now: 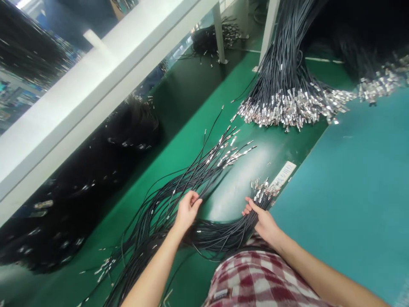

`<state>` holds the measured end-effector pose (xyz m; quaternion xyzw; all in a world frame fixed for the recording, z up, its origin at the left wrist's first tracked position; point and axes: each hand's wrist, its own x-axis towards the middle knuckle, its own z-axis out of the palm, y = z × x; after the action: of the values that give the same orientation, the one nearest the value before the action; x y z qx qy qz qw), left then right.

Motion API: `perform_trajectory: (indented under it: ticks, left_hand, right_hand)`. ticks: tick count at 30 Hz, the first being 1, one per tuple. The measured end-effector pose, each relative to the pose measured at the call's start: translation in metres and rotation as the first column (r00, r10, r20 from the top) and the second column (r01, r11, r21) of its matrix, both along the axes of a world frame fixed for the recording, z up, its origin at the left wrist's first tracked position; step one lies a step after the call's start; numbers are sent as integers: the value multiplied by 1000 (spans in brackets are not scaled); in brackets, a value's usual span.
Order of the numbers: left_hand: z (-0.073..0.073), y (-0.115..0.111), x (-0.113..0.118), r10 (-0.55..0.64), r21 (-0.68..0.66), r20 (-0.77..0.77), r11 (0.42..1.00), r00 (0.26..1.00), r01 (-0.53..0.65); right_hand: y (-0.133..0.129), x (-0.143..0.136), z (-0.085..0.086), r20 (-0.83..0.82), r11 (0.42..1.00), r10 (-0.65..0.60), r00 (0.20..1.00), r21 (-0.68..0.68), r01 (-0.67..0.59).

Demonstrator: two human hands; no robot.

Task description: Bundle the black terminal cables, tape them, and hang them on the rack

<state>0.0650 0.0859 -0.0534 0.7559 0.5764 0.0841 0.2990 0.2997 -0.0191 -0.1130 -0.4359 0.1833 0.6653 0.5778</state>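
Observation:
Thin black cables (179, 183) with silvery metal terminals lie in a loose curved bundle across the green surface. My left hand (188, 209) is closed in a pinch at the strands on the left; its fingertips partly hide how many cables are in it. At the right, my right hand (263, 219) is wrapped round a gathered cable bundle (220, 234), just below its cluster of metal terminals (262, 189). The terminals of the looser strands fan out beyond my left hand.
A thick hanging bunch of black cables (287, 64) stands beyond, terminals downward. A pale metal beam (105, 64) crosses the upper left, with dark cable heaps (128, 123) beneath. A white label strip (284, 172) lies beside the teal surface (348, 192).

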Motion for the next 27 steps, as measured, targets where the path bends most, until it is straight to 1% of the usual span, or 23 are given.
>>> perform_trajectory:
  ticks: [1, 2, 4, 5, 6, 7, 9, 11, 13, 14, 15, 16, 18, 19, 21, 23, 25, 27]
  left_hand:
    - [-2, -14, 4, -25, -37, 11, 999, 1000, 25]
    - [-7, -27, 10, -58, -69, -19, 996, 998, 57]
    - [-19, -42, 25, -132, -105, -158, 988, 979, 116]
    - [-25, -44, 31, -153, -104, -229, 986, 961, 132]
    - [-31, -42, 36, -158, -96, -274, 986, 949, 137]
    - [-35, -36, 38, -151, -86, -287, 988, 946, 131]
    - [-39, -20, 39, -120, -88, -248, 991, 961, 101]
    - [-36, -4, 38, -89, -62, -242, 995, 966, 76]
    - [-32, 5, 46, -80, 49, -308, 994, 948, 99]
    - [-31, 6, 54, -105, 103, -339, 984, 935, 148]
    - [-31, 4, 65, -159, 133, -356, 967, 921, 218]
    - [-33, 1, 78, -235, 133, -357, 945, 904, 298]
    - [-41, -7, 105, -379, 75, -333, 902, 863, 425]
    - [-45, -10, 117, -413, 44, -320, 892, 852, 449]
    - [-55, -12, 134, -408, 12, -316, 901, 856, 434]
    - [-61, -9, 141, -391, -10, -316, 912, 864, 409]
    - [-60, -4, 140, -386, -22, -290, 918, 876, 397]
    - [-54, -4, 136, -346, -6, -221, 936, 912, 353]
  right_hand:
    - [0, 0, 0, -20, 1000, -7, 1000, -8, 7]
    - [1, 0, 0, -45, 1000, -16, 999, -17, 16]
    - [1, 1, 2, -68, 998, -47, 997, -38, 45]
    - [1, 1, 3, -65, 997, -63, 996, -51, 60]
    - [0, 1, 4, -63, 996, -72, 995, -63, 68]
    - [-1, 1, 5, -64, 995, -71, 995, -72, 66]
    - [-3, 2, 6, -71, 996, -57, 996, -73, 51]
    - [-6, 3, 7, -75, 997, -48, 996, -57, 44]
    - [-8, 4, 6, -69, 997, -58, 996, -48, 55]
    - [-9, 4, 6, -68, 997, -64, 996, -48, 61]
    - [-9, 4, 6, -70, 997, -66, 995, -49, 63]
    - [-10, 4, 5, -71, 997, -68, 995, -52, 65]
    - [-11, 3, 5, -71, 996, -70, 995, -52, 66]
    - [-12, 3, 5, -69, 997, -69, 995, -47, 66]
    - [-13, 3, 4, -63, 997, -70, 996, -37, 67]
    - [-15, 3, 3, -63, 997, -68, 996, -34, 66]
    - [-15, 4, 3, -64, 997, -69, 996, -36, 67]
    - [-15, 4, 4, -71, 997, -73, 995, -33, 71]
